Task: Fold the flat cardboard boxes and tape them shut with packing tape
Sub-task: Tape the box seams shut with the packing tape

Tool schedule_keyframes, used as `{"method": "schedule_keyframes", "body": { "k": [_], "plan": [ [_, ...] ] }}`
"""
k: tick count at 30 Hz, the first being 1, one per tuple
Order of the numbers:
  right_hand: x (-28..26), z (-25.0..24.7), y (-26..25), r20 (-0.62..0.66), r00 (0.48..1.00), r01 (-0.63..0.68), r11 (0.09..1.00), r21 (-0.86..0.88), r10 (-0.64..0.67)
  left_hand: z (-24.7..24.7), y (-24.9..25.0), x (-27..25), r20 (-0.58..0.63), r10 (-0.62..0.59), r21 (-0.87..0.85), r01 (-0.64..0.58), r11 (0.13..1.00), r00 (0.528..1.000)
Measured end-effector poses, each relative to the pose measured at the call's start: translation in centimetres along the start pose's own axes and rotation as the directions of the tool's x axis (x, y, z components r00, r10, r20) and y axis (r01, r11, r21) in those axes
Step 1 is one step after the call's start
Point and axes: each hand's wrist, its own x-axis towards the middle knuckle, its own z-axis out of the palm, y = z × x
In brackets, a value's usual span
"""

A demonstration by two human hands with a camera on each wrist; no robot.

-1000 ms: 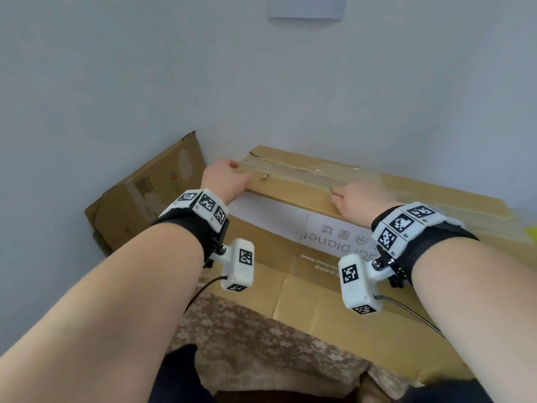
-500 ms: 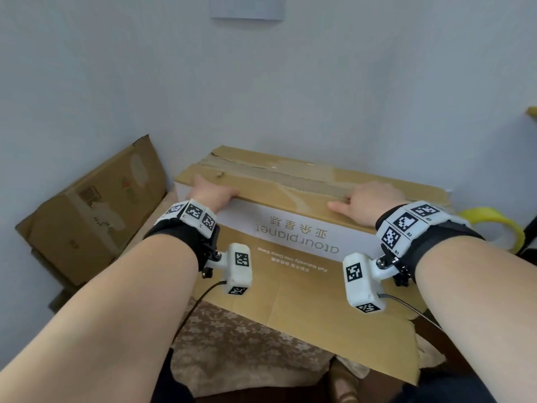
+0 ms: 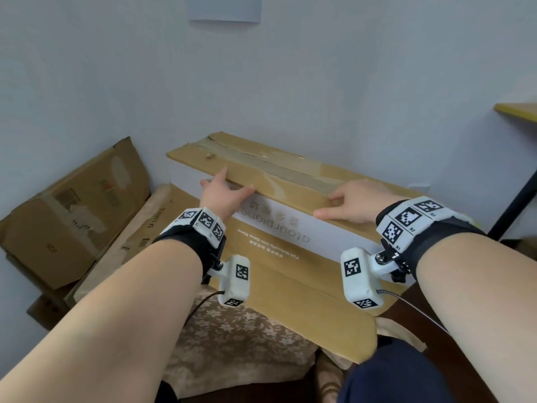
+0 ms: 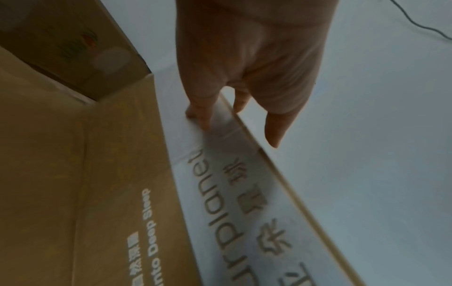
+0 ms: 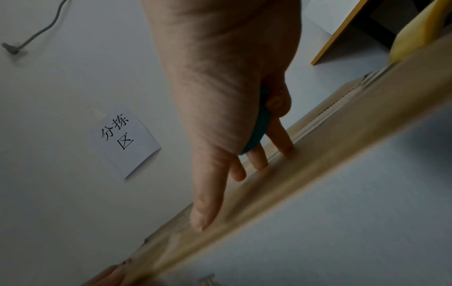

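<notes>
cardboard box (image 3: pixel 290 225): we are pressing its top flap, left hand (image 3: pixel 223 193) flat, right hand (image 3: pixel 357 203) with fingers outstretched.

Long brown cardboard box (image 3: pixel 279 181) with a white printed band on its near side, lying lengthwise near the wall; rough torn strip along the top seam; near bottom flap spread flat, overhanging the floral-covered surface (image 3: pixel 232 338).

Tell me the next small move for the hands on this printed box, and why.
Probably draw the raised top flap down toward you. The left hand sits at the flap's front edge with fingers on the white panel; the right hand lies flat on the flap. The printed cardboard box isn't closed yet, and no tape roll is clearly identifiable.
</notes>
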Motion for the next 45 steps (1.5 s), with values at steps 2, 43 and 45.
{"method": "schedule_keyframes", "body": {
  "k": [2,43,45],
  "plan": [
    [-0.6,-0.2,-0.6,0.015,1.0,0.021,0.998,0.056,-0.022,0.1,0.1,-0.1,0.042,0.024,0.017,-0.025,1.0,0.999],
    [-2.5,-1.8,2.7,-0.082,0.902,-0.403,0.895,0.19,0.423,7.5,8.4,-7.7,0.576,0.264,0.556,-0.607,0.568,0.774],
    [-2.4,-2.5,1.7,-0.087,0.922,-0.352,0.912,0.21,0.376,5.8,8.0,-7.2,0.551,0.275,0.547,-0.59,0.594,0.788]
  ]
}}
